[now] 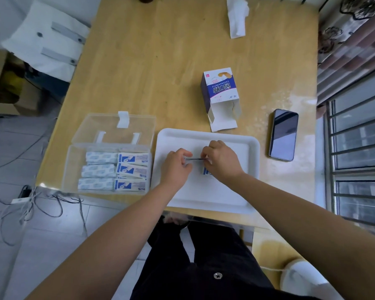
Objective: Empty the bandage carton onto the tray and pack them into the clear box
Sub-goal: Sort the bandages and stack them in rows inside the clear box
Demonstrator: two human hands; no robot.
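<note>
Wooden tabletop (182,61), window bars (359,148) at your right. The carton (220,87) lay on its side beyond the tray (204,198), flaps open, and looked emptied. The clear box (74,167) sat just left of the tray, lid back, with two columns of packed bandages (115,169) inside. You were mid-pack: left grip (175,165) and right grip (222,162) each pinched an end of one thin stack (195,159), edge-on over the tray. Loose bandages (205,171) showed under the right grip. The next move probably called for squaring the stack, then carrying it left into the box.
</note>
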